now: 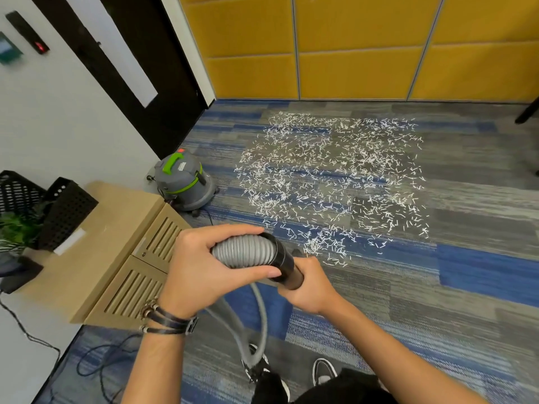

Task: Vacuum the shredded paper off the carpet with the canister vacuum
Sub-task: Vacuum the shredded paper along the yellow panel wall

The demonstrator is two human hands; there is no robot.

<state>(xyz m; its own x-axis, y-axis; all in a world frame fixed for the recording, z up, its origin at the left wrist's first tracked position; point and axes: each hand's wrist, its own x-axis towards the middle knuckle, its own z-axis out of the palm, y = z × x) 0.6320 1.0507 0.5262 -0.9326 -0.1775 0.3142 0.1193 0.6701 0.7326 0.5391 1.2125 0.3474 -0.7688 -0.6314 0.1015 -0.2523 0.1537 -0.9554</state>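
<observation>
Carpet (466, 301): grey and blue tiles, covering the floor in view. Paper (329, 176): white shreds scattered in a broad patch at centre and far centre. Its near edge lies just beyond the hands, and none of it looks cleared.

Vacuum (183, 182): grey and green canister, upright at far left against the wall, well clear of the paper.

Hose (245, 252): grey ribbed, looping down to the floor by the feet. It ends in a black tube (284, 262).

Left hand (201, 272): wrapped around the hose just behind the tube. Right hand (312, 287): closed around the tube's lower end. The tube's open end and any floor head cannot be seen.

Assessment: the step in hand appears to be readying the tube before the first pass.

Recommendation:
- Start at the near edge of the paper and work away in overlapping strips.
- Keep the mouth low and move slowly so the light shreds are not scattered.
- Keep the hose loop clear of the feet.
</observation>
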